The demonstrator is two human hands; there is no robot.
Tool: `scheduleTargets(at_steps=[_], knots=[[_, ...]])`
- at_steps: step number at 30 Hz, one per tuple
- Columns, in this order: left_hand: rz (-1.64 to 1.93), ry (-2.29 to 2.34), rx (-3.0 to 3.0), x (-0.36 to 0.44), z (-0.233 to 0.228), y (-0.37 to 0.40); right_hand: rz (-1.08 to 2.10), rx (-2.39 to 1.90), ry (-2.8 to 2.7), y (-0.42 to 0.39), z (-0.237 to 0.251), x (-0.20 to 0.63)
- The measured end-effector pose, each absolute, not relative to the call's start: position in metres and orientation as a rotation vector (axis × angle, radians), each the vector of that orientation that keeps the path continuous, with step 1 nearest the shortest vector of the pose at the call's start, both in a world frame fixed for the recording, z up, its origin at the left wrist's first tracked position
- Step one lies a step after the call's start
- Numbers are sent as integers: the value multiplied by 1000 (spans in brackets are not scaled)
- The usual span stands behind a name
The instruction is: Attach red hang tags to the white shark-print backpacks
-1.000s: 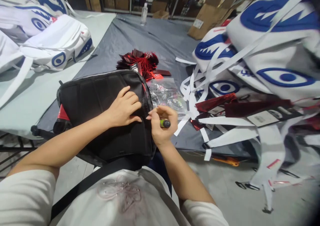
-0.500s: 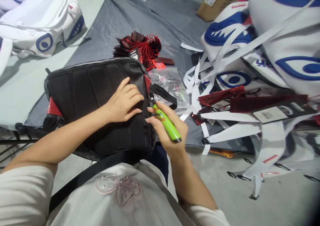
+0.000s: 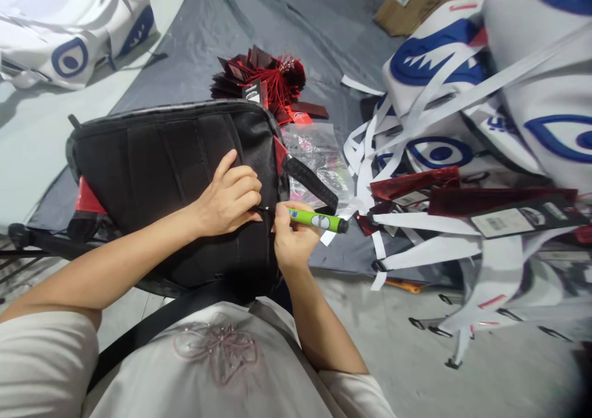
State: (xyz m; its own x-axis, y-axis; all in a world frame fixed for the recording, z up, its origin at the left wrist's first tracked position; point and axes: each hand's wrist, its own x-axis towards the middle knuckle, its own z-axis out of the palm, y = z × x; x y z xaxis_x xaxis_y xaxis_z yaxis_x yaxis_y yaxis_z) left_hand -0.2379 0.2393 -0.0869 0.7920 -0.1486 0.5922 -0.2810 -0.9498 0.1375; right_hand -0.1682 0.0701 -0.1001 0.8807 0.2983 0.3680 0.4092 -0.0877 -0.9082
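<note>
A black backpack (image 3: 152, 159) with red corner patches lies in front of me, its padded panel facing up. My left hand (image 3: 226, 199) rests on the panel near its right side, closed, with curled fingers gripping the fabric by the side seam. Right beside it, my right hand (image 3: 296, 236) is closed around a green marker (image 3: 319, 221) with a cartoon print and a black end. The marker lies nearly level, its black end pointing right. Its other end is hidden at my fingers, close to the seam. A black strap (image 3: 312, 187) sticks out from the backpack's right side.
Behind the backpack lies a bundle of red hang tags (image 3: 268, 82) beside a clear plastic bag (image 3: 319, 159). White backpacks (image 3: 435, 103) with blue eyes and loose straps are piled on the right. Another white backpack (image 3: 92, 29) sits far left. A cardboard box (image 3: 416, 5) stands at the back.
My right hand has moved slightly left and down towards my left hand. The green marker has swung from slanting towards me to nearly level. My left fingers have curled more at the seam.
</note>
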Motion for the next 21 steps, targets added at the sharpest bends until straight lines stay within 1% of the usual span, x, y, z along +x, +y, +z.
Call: scheduleTargets(at_steps=[7, 13, 17, 21], knots=[[1120, -409, 2771, -239, -89, 235, -143, -1835, -689, 68, -91, -161], [1170, -404, 2795, -238, -90, 234, -132, -1960, -786, 68, -81, -157], [1092, -372, 2799, -237, -92, 234, -163, -2005, -889, 68, -75, -150], [993, -337, 2762, -236, -93, 234, -99, -2065, -923, 68, -72, -146]])
